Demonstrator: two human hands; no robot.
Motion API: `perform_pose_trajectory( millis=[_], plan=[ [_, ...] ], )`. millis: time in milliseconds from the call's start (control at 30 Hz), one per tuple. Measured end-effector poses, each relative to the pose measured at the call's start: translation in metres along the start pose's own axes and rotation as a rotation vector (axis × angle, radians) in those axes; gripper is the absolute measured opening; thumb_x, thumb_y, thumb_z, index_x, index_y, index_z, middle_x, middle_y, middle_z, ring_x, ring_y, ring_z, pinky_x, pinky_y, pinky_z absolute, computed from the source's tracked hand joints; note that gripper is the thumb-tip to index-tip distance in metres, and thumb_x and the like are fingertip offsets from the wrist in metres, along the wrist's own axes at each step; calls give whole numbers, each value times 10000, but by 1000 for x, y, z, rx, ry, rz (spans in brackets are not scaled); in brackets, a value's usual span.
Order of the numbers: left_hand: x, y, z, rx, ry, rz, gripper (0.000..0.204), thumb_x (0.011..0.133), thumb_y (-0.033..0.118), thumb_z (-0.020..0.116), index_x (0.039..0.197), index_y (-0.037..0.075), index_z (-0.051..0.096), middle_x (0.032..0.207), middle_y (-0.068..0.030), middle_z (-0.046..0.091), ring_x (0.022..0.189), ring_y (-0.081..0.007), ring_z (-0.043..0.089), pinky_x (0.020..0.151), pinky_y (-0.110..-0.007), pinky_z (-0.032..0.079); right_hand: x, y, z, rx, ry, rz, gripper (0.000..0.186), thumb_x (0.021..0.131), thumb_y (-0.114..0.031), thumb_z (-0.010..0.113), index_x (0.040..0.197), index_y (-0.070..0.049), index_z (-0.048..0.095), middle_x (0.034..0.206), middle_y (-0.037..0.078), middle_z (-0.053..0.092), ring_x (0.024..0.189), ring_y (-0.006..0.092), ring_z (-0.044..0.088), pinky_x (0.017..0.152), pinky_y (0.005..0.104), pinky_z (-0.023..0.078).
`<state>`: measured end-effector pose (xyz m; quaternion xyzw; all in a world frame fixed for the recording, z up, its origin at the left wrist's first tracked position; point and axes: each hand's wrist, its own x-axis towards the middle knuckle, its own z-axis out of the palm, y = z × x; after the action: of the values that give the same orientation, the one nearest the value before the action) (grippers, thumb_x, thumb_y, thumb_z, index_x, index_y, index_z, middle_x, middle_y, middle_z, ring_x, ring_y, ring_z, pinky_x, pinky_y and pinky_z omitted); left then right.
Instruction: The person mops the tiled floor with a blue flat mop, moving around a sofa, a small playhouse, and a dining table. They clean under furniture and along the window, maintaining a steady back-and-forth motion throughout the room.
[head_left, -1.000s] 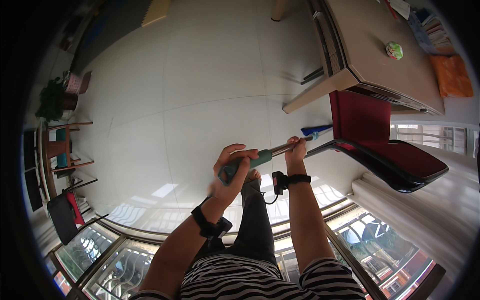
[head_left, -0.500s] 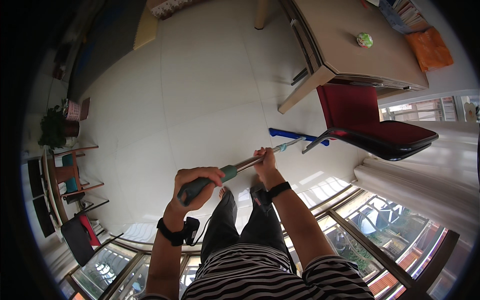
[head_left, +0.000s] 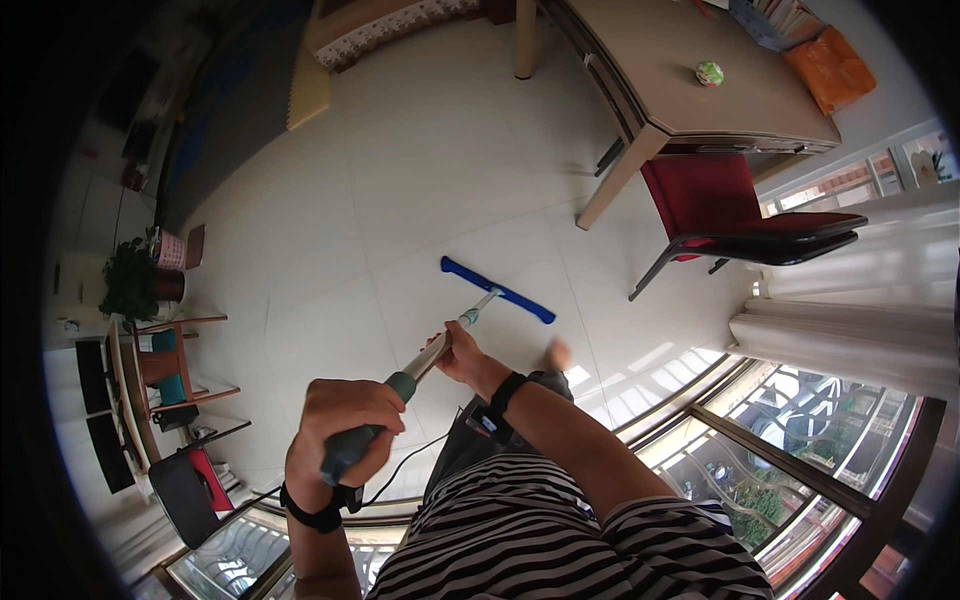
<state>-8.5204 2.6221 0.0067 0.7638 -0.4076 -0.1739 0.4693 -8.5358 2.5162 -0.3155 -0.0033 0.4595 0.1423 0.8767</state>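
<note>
a potted plant edges the pale floor, well left of my hands. my left hand is wrapped round the green grip; my right hand, apart from it, is clamped on the metal pole. the blue wiper head is just beyond, floor all round it; farther right, a desk leg and red chair bound that room.

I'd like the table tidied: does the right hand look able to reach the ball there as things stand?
Probably not: the right hand is closed around the pole, and the ball lies well out of reach on the table.
</note>
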Motion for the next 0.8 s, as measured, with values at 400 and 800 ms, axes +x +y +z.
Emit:
perform_pose_trajectory(
  millis=[400,800],
  plan=[
    [10,25,23,-266,-137,221,180,647,77,682,818,43,638,645,-63,657,600,-238,676,677,-358,567,-68,-45,-29,-84,13,-102,108,962,-173,549,956,-82,491,865,95,535,827,246,602,825,429,560],
    [49,-36,185,-603,-16,229,145,785,-88,659,833,23,580,772,-74,648,743,-223,653,893,-406,516,-44,-192,-227,-83,-63,-439,192,869,-220,521,779,-64,454,722,103,477,737,271,519,745,465,477]
  ],
)
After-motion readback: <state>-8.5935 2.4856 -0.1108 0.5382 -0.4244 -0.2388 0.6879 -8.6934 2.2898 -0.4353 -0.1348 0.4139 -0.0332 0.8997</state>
